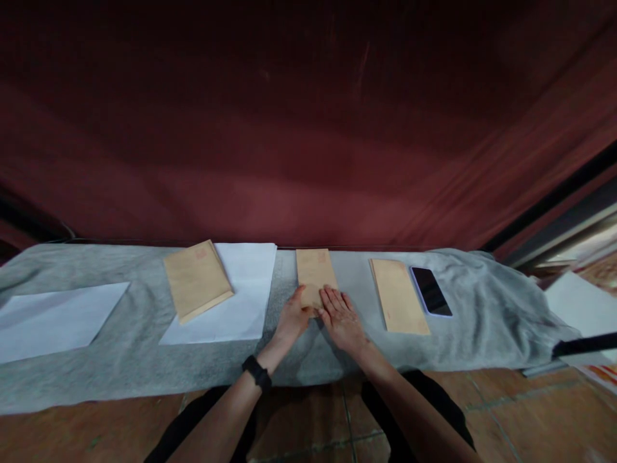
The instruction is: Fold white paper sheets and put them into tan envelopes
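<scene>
A tan paper envelope (pixel 315 265) with a small reddish print near its far end lies in front of me on the grey cloth. At its near left edge, my left hand (pixel 292 317), with a black band on the wrist, has its fingers curled and closed on the paper. My right hand (pixel 343 321) rests flat on the near right part of the envelope, fingers stretched out. The near end of the envelope is partly hidden by both hands.
To the left, a stack of tan envelopes (pixel 195 280) overlaps white paper sheets (pixel 245 302); more white paper (pixel 58 321) lies farther left. On the right are other tan envelopes (pixel 399 299) beside a phone (pixel 432 292). A dark red wall (pixel 308 141) rises behind the grey cloth (pixel 491 308).
</scene>
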`<state>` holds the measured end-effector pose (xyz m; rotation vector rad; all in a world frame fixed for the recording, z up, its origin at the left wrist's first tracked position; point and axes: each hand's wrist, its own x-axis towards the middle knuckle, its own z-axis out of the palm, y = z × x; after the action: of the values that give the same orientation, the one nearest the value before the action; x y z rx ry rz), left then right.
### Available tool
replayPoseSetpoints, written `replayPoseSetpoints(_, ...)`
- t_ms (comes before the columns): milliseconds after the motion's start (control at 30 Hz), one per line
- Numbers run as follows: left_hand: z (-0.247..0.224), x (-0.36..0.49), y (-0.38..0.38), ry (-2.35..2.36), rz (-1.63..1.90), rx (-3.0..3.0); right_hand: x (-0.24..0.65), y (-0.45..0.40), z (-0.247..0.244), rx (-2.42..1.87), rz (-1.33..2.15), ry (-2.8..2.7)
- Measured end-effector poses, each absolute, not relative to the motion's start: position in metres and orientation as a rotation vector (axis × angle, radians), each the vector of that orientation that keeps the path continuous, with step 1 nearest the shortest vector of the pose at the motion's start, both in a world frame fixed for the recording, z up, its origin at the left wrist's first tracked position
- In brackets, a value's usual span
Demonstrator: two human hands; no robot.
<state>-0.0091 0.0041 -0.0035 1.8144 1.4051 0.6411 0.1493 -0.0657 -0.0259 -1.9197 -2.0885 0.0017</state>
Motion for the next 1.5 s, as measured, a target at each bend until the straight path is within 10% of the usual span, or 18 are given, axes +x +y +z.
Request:
replayPoseSetpoints(600, 0.029, -0.018, -0.004, 1.674, 0.143, 2.201, 0.173, -0.051, -0.029, -1.923, 0.049, -2.113)
replayPoseSetpoints(1500, -0.014, -0.005, -0.040, 1.002, 0.339, 2.678, 0.175, 0.004, -0.025, -1.993, 0.001, -2.189)
